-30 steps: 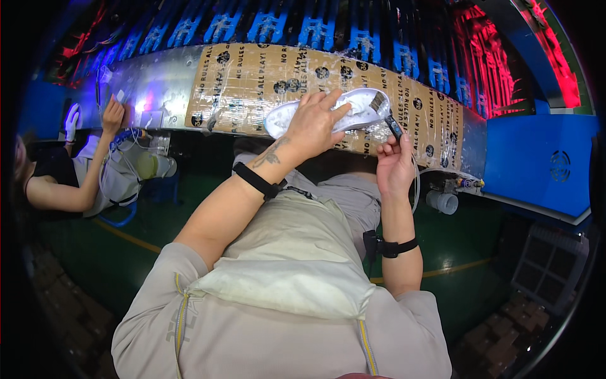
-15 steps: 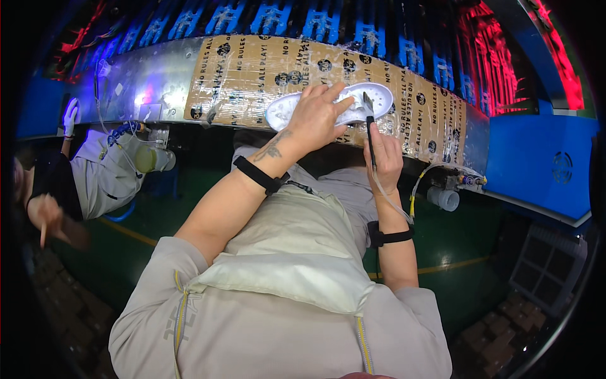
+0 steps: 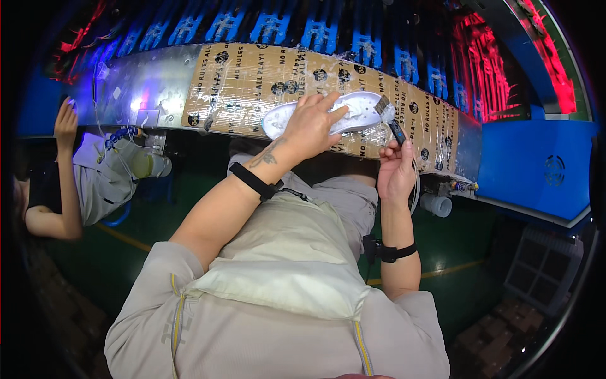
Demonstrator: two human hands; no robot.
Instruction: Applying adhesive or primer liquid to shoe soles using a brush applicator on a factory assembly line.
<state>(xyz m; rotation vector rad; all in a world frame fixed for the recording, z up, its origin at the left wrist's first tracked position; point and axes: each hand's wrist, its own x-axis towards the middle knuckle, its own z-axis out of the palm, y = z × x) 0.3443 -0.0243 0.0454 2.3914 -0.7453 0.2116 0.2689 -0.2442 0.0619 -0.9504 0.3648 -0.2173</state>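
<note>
A white shoe sole [image 3: 365,116] lies on the brown taped cardboard, its inner face up with a wet, whitish look in the middle. My left hand [image 3: 310,126] grips it from the near side, thumb and fingers spread across its middle. In my right hand [image 3: 396,169] is a brush [image 3: 396,131] with a dark handle, pinched near its lower end. Its flat bristles [image 3: 382,105] touch or hang just over the sole's right end rim; I cannot tell which. A thin clear tube [image 3: 415,189] hangs beside my right wrist.
Taped cardboard [image 3: 246,95] covers the metal ledge [image 3: 117,95]. Blue clamps [image 3: 271,26] line the machine behind it, and a blue housing [image 3: 530,167] stands at right. A clear cup [image 3: 437,204] hangs under the ledge. At left sits another person [image 3: 60,196], one hand raised.
My right hand has moved right and nearer to me, drawing the brush from the sole's inside to its right end. The sole has turned slightly. The person at left has raised a bare arm.
</note>
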